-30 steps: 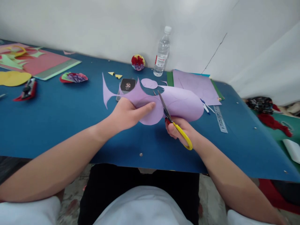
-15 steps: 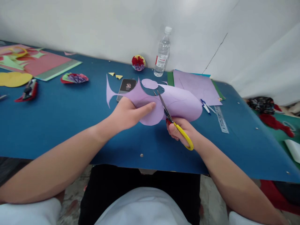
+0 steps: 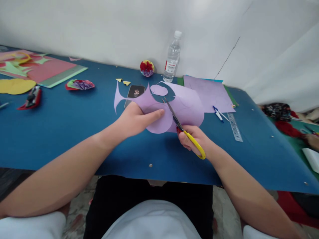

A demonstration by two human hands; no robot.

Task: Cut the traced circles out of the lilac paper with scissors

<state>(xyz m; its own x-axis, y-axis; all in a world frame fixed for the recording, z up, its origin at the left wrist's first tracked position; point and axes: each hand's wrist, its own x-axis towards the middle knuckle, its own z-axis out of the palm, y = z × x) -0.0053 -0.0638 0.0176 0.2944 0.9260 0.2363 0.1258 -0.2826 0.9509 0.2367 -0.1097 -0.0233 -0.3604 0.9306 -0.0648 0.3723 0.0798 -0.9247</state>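
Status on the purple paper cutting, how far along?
Done: one purple disc lies cut out on the table; the purple sheet has curved cut-outs. In hand: left hand pinches the sheet, right hand works the scissors, blades partway into it. Left: a faint drawn curve on the sheet looks uncut; a second sheet behind looks whole.

Blue table (image 3: 62,126): bottle (image 3: 171,59), phone (image 3: 136,92), ruler (image 3: 234,126), pens (image 3: 218,113).

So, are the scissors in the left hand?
No, the right hand holds the yellow-handled scissors, while the left hand pinches the purple paper.
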